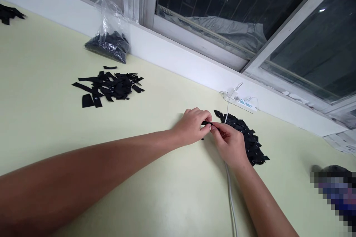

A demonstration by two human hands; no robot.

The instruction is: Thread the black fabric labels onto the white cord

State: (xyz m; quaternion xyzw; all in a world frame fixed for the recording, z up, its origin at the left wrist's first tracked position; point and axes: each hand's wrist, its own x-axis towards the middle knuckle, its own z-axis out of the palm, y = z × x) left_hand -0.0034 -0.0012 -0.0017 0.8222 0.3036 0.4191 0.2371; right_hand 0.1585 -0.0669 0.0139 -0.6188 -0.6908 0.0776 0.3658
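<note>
Small black label (pixel 207 123): pinched between left hand (pixel 191 125) and right hand (pixel 229 142), long axis left–right, label pile (pixel 247 140) just right on desk (pixel 167 192).

a small garment-trim workroom: heaps of black fabric labels (pixel 109 87) on a pale worktable (pixel 41 118) under windows (pixel 239 3).

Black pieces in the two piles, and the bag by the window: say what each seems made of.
Black pieces: probably woven fabric labels, matte, flat strips, some with tiny white marks; second pile looks alike. Bag: clear thin plastic film, glossy and crinkled, with dark contents showing through.
</note>
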